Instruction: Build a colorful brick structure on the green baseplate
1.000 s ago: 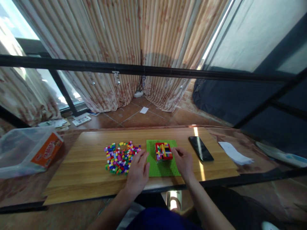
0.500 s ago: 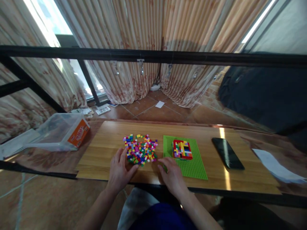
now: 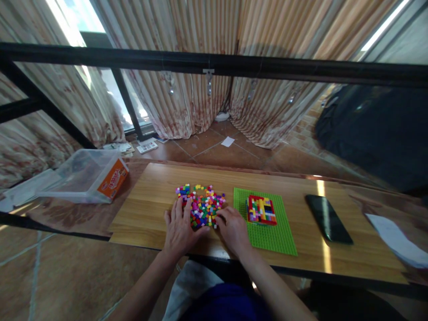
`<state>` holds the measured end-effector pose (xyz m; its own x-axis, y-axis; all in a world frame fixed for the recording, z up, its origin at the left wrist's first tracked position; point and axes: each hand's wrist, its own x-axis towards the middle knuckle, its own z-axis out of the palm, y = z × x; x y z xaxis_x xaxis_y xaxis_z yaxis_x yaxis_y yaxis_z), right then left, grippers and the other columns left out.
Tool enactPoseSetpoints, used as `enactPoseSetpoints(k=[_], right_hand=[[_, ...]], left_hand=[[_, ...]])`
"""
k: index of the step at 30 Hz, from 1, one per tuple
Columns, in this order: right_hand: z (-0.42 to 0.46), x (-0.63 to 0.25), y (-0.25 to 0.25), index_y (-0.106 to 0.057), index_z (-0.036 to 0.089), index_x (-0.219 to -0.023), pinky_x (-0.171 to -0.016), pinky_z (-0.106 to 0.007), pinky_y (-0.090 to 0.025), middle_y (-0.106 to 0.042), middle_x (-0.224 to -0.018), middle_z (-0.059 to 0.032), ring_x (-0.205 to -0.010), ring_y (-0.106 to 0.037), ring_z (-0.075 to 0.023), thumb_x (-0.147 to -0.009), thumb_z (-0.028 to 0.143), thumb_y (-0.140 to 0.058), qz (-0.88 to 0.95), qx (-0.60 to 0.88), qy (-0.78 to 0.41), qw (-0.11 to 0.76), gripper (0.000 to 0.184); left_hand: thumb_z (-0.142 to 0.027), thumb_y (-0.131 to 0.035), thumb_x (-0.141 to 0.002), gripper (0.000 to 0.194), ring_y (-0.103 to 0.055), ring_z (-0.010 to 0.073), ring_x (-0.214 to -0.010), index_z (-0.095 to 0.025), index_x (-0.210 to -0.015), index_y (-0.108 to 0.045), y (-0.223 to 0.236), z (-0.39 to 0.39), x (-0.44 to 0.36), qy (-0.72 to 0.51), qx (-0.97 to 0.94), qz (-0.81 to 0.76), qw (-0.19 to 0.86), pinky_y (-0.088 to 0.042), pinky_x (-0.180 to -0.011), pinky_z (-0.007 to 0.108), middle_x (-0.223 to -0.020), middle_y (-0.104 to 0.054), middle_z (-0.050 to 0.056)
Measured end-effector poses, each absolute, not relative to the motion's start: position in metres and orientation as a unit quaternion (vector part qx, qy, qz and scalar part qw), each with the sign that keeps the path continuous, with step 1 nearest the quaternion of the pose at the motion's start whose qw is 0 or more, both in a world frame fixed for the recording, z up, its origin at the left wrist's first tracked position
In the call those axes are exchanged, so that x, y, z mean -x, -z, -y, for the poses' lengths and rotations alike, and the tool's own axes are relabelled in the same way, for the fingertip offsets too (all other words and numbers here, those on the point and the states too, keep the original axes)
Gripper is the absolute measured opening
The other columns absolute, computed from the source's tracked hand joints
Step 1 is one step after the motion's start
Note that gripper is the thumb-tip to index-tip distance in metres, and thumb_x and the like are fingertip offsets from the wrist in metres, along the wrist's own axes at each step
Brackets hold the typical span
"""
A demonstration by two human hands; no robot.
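Loose small toy bricks (image 3: 205, 206) in many colours lie in a pile on the wooden table. My left hand (image 3: 182, 226) rests at the pile's left side, fingers spread, some of them over the bricks. At the near right edge of the pile is my right hand (image 3: 233, 227), its thumb and fingers drawn together in a pinch; whether a brick sits between them is too small to tell. To its right, a green baseplate (image 3: 274, 238) carries a low, red-rimmed brick build (image 3: 261, 210) with yellow, white and other bricks inside.
A black phone (image 3: 328, 218) lies on the right of the table (image 3: 140, 214), with white paper (image 3: 397, 236) beyond it. Left of the table stands a clear plastic box (image 3: 87, 176) with an orange label. A black rail (image 3: 214, 64) runs across the far side.
My left hand has shifted right, onto the bricks. My right hand has moved to the pile's edge and its fingers have closed into a pinch. The camera view has shifted slightly.
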<state>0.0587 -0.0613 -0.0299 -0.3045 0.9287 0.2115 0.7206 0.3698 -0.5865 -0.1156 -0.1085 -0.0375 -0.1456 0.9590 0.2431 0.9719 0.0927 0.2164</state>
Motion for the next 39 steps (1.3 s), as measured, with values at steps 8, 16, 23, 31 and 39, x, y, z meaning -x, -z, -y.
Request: enactPoseSetpoints(k=[8, 16, 23, 31, 39], right_hand=[[0.065, -0.072, 0.017, -0.066, 0.02, -0.092, -0.079, -0.031, -0.047, -0.067, -0.092, -0.0055, -0.087, -0.062, -0.0187, -0.09, 0.022, -0.048, 0.713, 0.534, -0.272, 0.363, 0.018], [0.073, -0.139, 0.01, -0.067, 0.02, -0.101, -0.079, -0.034, -0.052, -0.07, -0.098, -0.008, -0.085, -0.066, -0.0198, -0.09, 0.036, -0.047, 0.591, 0.58, -0.312, 0.466, 0.028], [0.059, -0.187, 0.003, -0.069, 0.017, -0.104, -0.078, -0.038, -0.052, -0.073, -0.096, -0.0107, -0.086, -0.067, -0.0237, -0.084, 0.042, -0.054, 0.523, 0.648, -0.278, 0.479, 0.035], [0.049, -0.173, 0.001, -0.069, 0.018, -0.094, -0.075, -0.036, -0.053, -0.073, -0.09, -0.0086, -0.082, -0.068, -0.0225, -0.082, 0.041, -0.057, 0.546, 0.636, -0.293, 0.46, 0.029], [0.037, -0.186, -0.002, -0.07, 0.019, -0.091, -0.077, -0.035, -0.052, -0.073, -0.09, -0.0082, -0.082, -0.067, -0.0218, -0.083, 0.038, -0.055, 0.572, 0.634, -0.251, 0.455, 0.026]], left_hand=[[-0.068, -0.063, -0.068, 0.098, -0.032, 0.039, -0.135, -0.015, -0.144, -0.033, 0.039, 0.091, 0.109, 0.183, 0.654, 0.734, 0.027, -0.026, -0.106, 0.058, -0.149, -0.032, 0.023], [-0.062, -0.054, -0.078, 0.077, -0.04, 0.0343, -0.131, -0.015, -0.138, -0.041, 0.041, 0.089, 0.121, 0.262, 0.645, 0.717, 0.021, -0.034, -0.104, 0.051, -0.143, -0.041, 0.02], [-0.06, -0.05, -0.082, 0.069, -0.046, 0.0347, -0.125, -0.015, -0.134, -0.045, 0.043, 0.086, 0.125, 0.276, 0.65, 0.707, 0.029, -0.036, -0.101, 0.049, -0.138, -0.046, 0.019], [-0.058, -0.048, -0.083, 0.064, -0.046, 0.0338, -0.126, -0.015, -0.131, -0.048, 0.042, 0.086, 0.124, 0.27, 0.649, 0.71, 0.03, -0.037, -0.101, 0.048, -0.137, -0.048, 0.019], [-0.057, -0.048, -0.084, 0.061, -0.046, 0.0331, -0.126, -0.016, -0.129, -0.05, 0.041, 0.086, 0.123, 0.269, 0.645, 0.715, 0.021, -0.036, -0.101, 0.048, -0.136, -0.048, 0.019]])
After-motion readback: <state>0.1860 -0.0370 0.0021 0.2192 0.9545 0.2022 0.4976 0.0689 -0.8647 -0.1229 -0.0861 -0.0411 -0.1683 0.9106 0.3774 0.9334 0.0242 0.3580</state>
